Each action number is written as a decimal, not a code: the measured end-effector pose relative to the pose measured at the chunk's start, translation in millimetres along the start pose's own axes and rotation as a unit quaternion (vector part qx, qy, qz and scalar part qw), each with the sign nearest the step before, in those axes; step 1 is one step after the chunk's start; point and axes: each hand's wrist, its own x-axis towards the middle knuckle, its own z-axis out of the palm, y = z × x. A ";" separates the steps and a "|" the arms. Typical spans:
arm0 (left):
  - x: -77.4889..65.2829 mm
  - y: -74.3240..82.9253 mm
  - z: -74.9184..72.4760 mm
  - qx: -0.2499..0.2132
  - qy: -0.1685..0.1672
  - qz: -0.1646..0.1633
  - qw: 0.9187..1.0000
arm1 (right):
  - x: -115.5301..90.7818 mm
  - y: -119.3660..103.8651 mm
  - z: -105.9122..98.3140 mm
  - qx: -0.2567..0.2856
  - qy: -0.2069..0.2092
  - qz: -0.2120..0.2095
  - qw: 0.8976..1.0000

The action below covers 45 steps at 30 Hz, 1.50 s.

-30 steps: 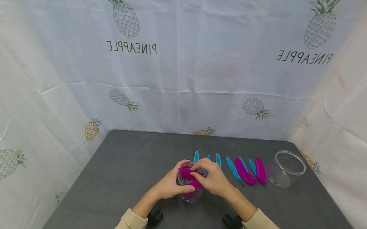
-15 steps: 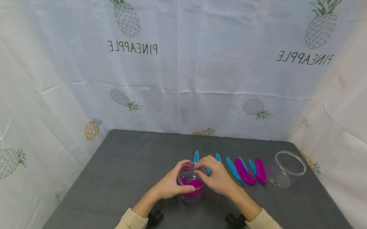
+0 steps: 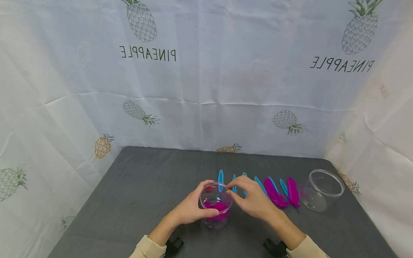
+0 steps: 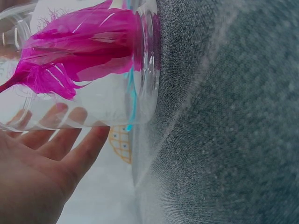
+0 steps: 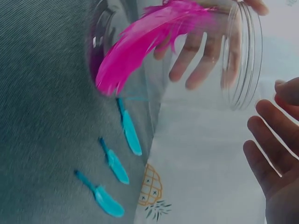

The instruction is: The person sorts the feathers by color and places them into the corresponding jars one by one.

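A: Where did we find the jar?
B: Upright on the grey table (image 3: 148,195), in front of the person. We noted the near jar (image 3: 215,224) as clear, with magenta plumage (image 5: 140,44) lying toward its base. How many feathers — we couldn't count.
A: And the left hand (image 3: 188,208)?
B: Its fingers were spread around the far side of the wall, thumb on the near side; we recorded a firm hold on that jar.
A: The right hand (image 3: 250,198)?
B: Just beside the rim — fingers loosely bent, gripping nothing that we saw.
A: What lay around?
B: Beyond the jar and off to its right we logged blue feathers (image 3: 221,177) in a loose row, two magenta feathers (image 3: 293,192) among those at the right end, then a second clear jar (image 3: 315,204), upright.
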 end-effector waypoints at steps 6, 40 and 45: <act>0.1 0.0 0.6 0.000 0.001 0.003 1.000 | -9.8 4.1 -9.2 -0.027 0.001 0.000 1.000; 0.4 -0.2 2.6 0.012 0.016 -0.008 1.000 | -79.2 73.5 -56.7 -0.141 -0.021 0.117 0.983; 0.4 0.4 2.6 0.011 0.016 -0.008 1.000 | -88.7 84.7 -63.5 -0.147 -0.045 0.141 0.978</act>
